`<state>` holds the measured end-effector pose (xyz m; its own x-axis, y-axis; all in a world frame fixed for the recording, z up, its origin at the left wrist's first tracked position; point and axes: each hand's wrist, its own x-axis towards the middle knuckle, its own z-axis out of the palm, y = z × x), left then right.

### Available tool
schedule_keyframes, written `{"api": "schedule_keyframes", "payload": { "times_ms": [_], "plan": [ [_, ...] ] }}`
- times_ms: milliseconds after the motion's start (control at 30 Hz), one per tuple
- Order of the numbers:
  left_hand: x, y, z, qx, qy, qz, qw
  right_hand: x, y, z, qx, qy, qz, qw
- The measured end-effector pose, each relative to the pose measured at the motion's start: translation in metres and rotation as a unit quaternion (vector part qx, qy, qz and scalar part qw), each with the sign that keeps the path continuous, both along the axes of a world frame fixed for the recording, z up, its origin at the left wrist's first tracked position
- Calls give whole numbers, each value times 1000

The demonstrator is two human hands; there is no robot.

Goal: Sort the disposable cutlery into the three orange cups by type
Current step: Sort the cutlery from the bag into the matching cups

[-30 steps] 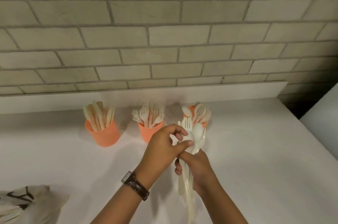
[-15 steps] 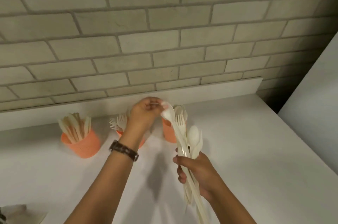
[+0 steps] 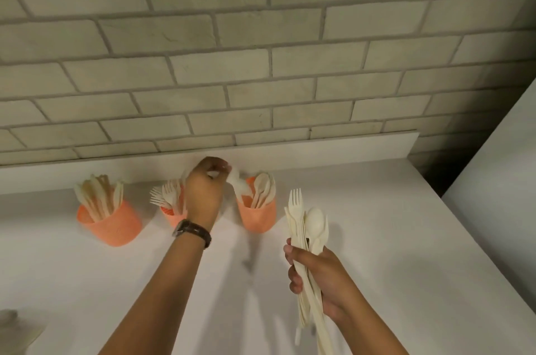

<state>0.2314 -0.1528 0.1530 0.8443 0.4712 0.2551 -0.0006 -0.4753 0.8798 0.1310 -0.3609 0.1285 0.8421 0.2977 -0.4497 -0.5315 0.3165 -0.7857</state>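
Note:
Three orange cups stand in a row by the wall: the left cup (image 3: pixel 111 225) holds knives, the middle cup (image 3: pixel 174 217) forks, the right cup (image 3: pixel 256 217) spoons. My left hand (image 3: pixel 204 192), a watch on its wrist, pinches a cream spoon (image 3: pixel 239 185) whose handle dips into the right cup. The hand partly hides the middle cup. My right hand (image 3: pixel 316 276) grips a bundle of mixed cutlery (image 3: pixel 307 227) upright, to the right of the cups, with a fork and a spoon head on top.
The cups stand on a white counter (image 3: pixel 391 238) under a grey brick wall (image 3: pixel 261 64). A white panel (image 3: pixel 499 169) rises at the right. A pale wrapper or bag (image 3: pixel 14 325) lies at the counter's lower left corner.
My left hand pulled one spoon out of the bundle, carried it back to the right cup and lowered its handle in. My right hand kept the bundle and dropped lower and to the right.

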Motion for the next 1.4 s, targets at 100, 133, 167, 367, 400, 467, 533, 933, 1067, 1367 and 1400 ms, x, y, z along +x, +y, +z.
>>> {"api": "schedule_keyframes", "payload": {
  "times_ms": [100, 133, 167, 367, 400, 467, 533, 933, 1067, 1367, 1400],
  "plan": [
    [-6, -6, -22, 69, 117, -61, 989, 0, -1, 1, 0, -5, 0, 1000],
    [-9, -8, -23, 89, 123, -62, 986, 0, -1, 2, 1, -9, 0, 1000],
    [-16, -12, -19, 88, 115, -58, 988, 0, -1, 3, 0, -11, 0, 1000],
    [-65, -40, 10, -23, 113, -164, 980, -5, 13, 7, 4, -26, 31, 999],
    [-70, -41, 12, -46, 128, -183, 974, -8, 16, 8, -1, -30, 43, 999],
    [-77, -37, 15, -80, 164, -209, 961, -15, 24, 8, -9, -30, 70, 997],
    [-81, -27, 18, -108, 194, -211, 952, -21, 33, 8, -12, -28, 91, 995],
    [-81, 93, 57, -238, 1, 28, 971, -39, 89, 3, -15, -8, 129, 991],
    [-73, 117, 51, -157, -68, 93, 981, -37, 97, 5, -17, -10, 108, 994],
    [-45, 116, -8, 47, 71, 27, 996, -32, 100, 5, -27, -9, 66, 997],
    [-46, 114, -8, 76, 72, 36, 994, -31, 101, 5, -24, -6, 58, 998]
  ]
}}
